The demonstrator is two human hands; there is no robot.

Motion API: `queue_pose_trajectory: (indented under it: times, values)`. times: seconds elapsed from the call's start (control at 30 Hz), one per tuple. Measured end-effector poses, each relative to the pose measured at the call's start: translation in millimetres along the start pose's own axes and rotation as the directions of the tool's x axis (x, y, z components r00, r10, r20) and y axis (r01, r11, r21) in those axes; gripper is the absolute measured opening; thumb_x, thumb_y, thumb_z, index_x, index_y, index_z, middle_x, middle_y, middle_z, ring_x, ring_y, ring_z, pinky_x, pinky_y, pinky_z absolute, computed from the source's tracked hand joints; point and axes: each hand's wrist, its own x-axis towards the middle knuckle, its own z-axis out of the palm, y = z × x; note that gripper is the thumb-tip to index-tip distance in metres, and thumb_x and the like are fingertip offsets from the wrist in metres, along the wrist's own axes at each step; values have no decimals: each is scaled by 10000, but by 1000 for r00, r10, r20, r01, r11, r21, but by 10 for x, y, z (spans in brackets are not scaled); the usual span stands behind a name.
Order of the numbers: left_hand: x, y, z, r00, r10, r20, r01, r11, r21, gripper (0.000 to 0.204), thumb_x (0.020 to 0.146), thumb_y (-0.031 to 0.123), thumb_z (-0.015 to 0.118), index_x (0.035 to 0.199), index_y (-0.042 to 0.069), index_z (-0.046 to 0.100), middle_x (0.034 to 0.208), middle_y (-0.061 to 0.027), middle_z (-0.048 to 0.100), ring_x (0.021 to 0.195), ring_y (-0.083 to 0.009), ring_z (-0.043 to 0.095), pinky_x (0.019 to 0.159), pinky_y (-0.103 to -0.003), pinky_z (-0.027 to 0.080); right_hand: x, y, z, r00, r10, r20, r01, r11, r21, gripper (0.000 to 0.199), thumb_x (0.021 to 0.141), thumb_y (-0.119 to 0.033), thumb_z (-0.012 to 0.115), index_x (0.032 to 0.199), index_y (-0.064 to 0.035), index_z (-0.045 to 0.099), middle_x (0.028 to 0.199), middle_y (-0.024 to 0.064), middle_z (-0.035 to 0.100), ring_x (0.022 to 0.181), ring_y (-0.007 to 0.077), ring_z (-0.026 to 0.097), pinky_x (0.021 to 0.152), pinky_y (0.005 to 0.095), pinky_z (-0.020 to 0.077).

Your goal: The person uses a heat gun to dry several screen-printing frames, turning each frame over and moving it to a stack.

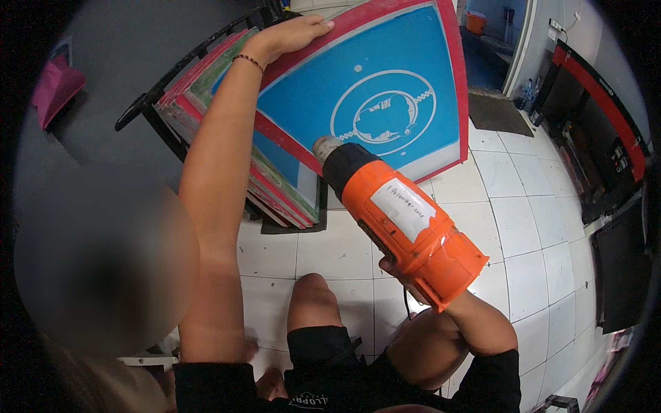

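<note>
My left hand (292, 38) reaches forward and grips the upper edge of a screen printing frame (292, 81). The frame has a red border and blue mesh with a pale round design, and it is tilted toward me. In my right hand (413, 288) is an orange heat gun (413, 220) with a black collar and a white label. Its metal nozzle (325, 146) points at the mesh near the frame's lower left edge; whether they touch I cannot tell. The heat gun's body hides most of my right fingers. Behind the frame, several more frames (282, 189) stand stacked together.
A black metal rack (148, 103) holds the stack. White tiles (537, 234) cover the floor. A dark mat (499, 113) lies by a doorway, and a red-and-black cabinet (599, 82) stands right. A pink object (56, 89) is far left. A blurred round patch hides the left side.
</note>
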Motion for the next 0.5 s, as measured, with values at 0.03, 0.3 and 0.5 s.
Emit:
queue_pose_trajectory:
  times: [0.03,0.3,0.5]
  values:
    - [-4,7,1,1000,7,-5,-7,1000,5,461,1020,431,441,1298,82,556,1248,-57,602,1140,-164,535,1040,-320,379,-2,6,1,995,94,29,-96,994,54,477,865,-226,734,1293,-118,553,1181,35,629,1104,217,584,950,369,468]
    - [-10,-12,-31,1000,11,20,-11,1000,-28,480,1013,437,457,1321,80,545,1274,-59,596,1169,-171,529,1047,-322,376,16,3,-77,994,-90,-62,83,990,-114,423,817,-283,741,1205,-159,626,1159,86,633,1120,308,579,916,444,468]
    - [-41,42,20,999,37,-4,-38,999,-33,518,1005,443,471,1356,65,522,1320,-80,575,1213,-190,517,1063,-320,370,129,233,-86,980,-149,-132,144,988,-47,336,835,-205,754,1087,-39,607,887,81,639,800,211,632,691,358,505]
